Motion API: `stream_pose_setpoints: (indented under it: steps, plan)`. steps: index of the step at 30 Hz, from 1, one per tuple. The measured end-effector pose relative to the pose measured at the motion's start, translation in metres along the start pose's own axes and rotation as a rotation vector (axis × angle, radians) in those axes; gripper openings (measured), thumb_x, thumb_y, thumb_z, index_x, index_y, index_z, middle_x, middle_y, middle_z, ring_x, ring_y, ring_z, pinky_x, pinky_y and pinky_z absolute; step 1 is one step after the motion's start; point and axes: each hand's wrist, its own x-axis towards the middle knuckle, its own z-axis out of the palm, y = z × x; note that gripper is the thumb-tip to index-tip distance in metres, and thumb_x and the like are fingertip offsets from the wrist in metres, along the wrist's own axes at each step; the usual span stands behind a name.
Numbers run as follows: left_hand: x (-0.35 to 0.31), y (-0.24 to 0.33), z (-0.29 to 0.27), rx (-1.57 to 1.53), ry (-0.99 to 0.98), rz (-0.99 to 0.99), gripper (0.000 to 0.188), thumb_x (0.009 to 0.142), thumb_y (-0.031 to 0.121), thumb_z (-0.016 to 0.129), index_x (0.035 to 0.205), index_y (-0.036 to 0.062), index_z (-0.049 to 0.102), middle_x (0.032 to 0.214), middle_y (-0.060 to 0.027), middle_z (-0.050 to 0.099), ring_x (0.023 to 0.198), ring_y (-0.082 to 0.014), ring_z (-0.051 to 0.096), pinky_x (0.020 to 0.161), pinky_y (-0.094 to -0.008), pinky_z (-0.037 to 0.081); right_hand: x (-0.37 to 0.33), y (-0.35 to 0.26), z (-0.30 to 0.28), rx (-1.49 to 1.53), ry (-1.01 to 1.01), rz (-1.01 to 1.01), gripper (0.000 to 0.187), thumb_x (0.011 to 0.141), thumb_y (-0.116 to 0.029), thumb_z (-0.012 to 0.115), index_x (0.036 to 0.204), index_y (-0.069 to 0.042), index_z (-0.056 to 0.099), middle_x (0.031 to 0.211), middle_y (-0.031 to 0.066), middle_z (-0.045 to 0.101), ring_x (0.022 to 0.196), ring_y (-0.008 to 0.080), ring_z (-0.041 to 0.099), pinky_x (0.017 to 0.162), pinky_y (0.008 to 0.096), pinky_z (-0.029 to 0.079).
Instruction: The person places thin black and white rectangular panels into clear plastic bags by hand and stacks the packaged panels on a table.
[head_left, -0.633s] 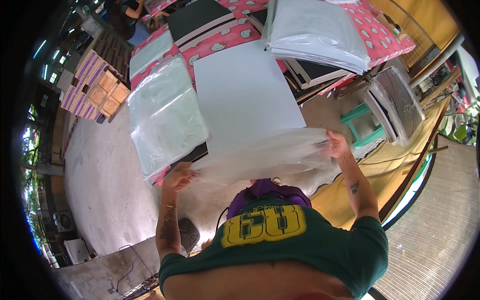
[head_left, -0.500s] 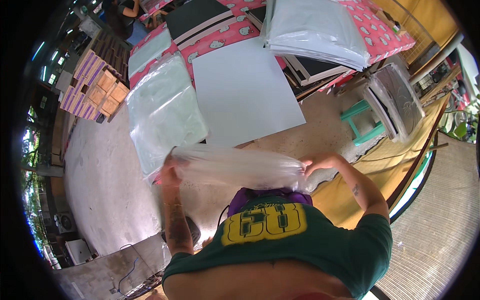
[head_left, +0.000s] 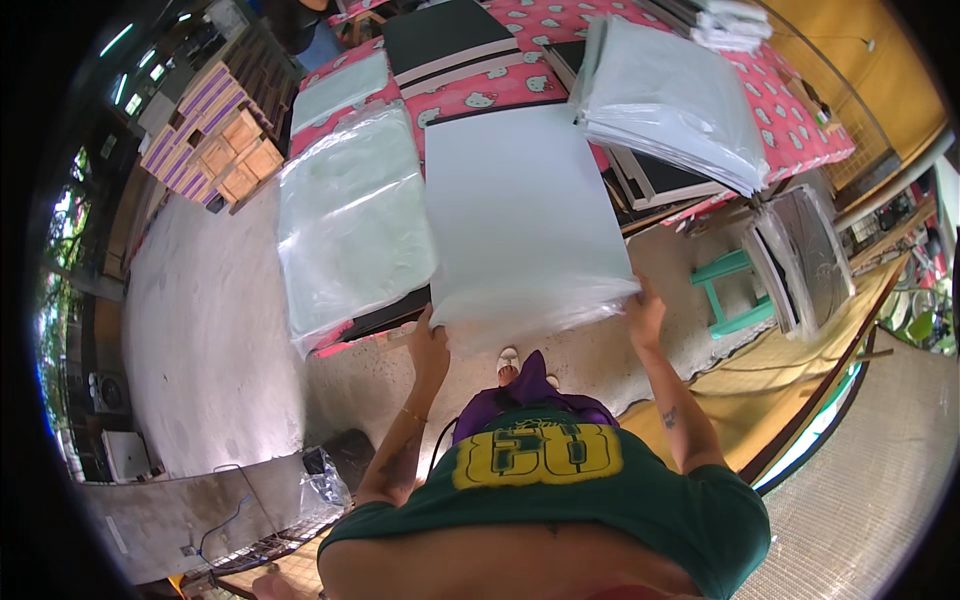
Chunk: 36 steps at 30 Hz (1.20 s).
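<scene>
Two hands held the near edge of a large white sheet, flat, smooth and rectangular, which lay across the middle of the bench with its near edge jutting past the bench's near side. That bench was covered with a pink patterned cloth and stretched from left to right at the far side of the scene. Left of the white sheet lay a stack of clear plastic bags, glossy and crinkled, roughly rectangular, sagging over the bench's near edge. Right of the sheet and farther away sat a thick pile of pale plastic-wrapped sheets, its layered edges fanned toward the right. Beyond the white sheet lay a black flat board with a matte face. Right of the bench stood a small green stool, and beside it leaned shiny framed panels. At the far left, wooden crates stood on the grey concrete floor.

The left hand was closed on the sheet's near-left corner, fingers tucked under the edge. The right hand was clamped on the near-right corner, fingers under it.
</scene>
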Motion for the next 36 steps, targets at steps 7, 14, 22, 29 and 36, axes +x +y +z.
stream_pose_setpoints:
  steps: [7, 14, 22, 29, 36]
  plan:
    - [0.018, 0.08, -0.13, -0.701, -0.097, 0.428, 0.031, 0.085, 0.017, 0.051, 0.114, 0.0057, 0.052, 0.111, -0.0131, 0.056, 0.092, -0.024, 0.057, 0.078, -0.038, 0.048, 0.015, -0.093, -0.112, 0.978, -0.549, 0.25, 0.06, 0.072, -0.005, 0.058, 0.13, -0.006, 0.041, 0.126, 0.0111, 0.05, 0.113, 0.0208, 0.049, 0.089, 0.0289, 0.041]
    - [0.152, 0.207, -0.182, -1.502, -0.141, 0.39, 0.036, 0.092, 0.017, 0.054, 0.125, 0.0035, 0.048, 0.115, -0.0121, 0.058, 0.108, -0.0242, 0.054, 0.096, -0.0385, 0.042, 0.126, -0.275, -0.089, 1.478, -0.389, -0.08, 0.041, 0.095, -0.013, 0.045, 0.135, -0.004, 0.039, 0.118, 0.0109, 0.058, 0.106, 0.0206, 0.057, 0.092, 0.0326, 0.048]
    - [0.278, 0.089, -0.071, -1.698, -0.204, -0.139, 0.02, 0.093, 0.012, 0.05, 0.109, 0.0016, 0.056, 0.097, -0.0075, 0.064, 0.09, -0.0211, 0.061, 0.079, -0.035, 0.05, 0.227, -0.146, 0.017, 1.683, -0.349, 0.254, 0.023, 0.096, -0.014, 0.044, 0.113, -0.002, 0.054, 0.105, 0.009, 0.062, 0.1, 0.0224, 0.06, 0.09, 0.0411, 0.049]
    - [0.229, 0.007, -0.011, -0.976, -0.136, -0.331, 0.021, 0.091, 0.018, 0.053, 0.106, 0.0035, 0.059, 0.104, -0.0084, 0.057, 0.098, -0.02, 0.053, 0.085, -0.0366, 0.042, 0.167, -0.021, 0.085, 1.133, -0.161, 0.482, 0.028, 0.091, -0.022, 0.055, 0.114, -0.004, 0.055, 0.098, 0.0086, 0.06, 0.091, 0.0208, 0.058, 0.086, 0.0359, 0.045]
    - [0.258, 0.083, 0.031, -0.479, 0.033, 0.372, 0.022, 0.092, 0.019, 0.055, 0.094, -0.0024, 0.057, 0.074, -0.0033, 0.049, 0.072, -0.0115, 0.045, 0.066, -0.0294, 0.039, 0.175, -0.08, 0.028, 0.348, 0.122, -0.282, 0.04, 0.088, -0.022, 0.063, 0.116, 0.003, 0.053, 0.108, 0.0142, 0.058, 0.102, 0.0198, 0.051, 0.093, 0.0311, 0.036]
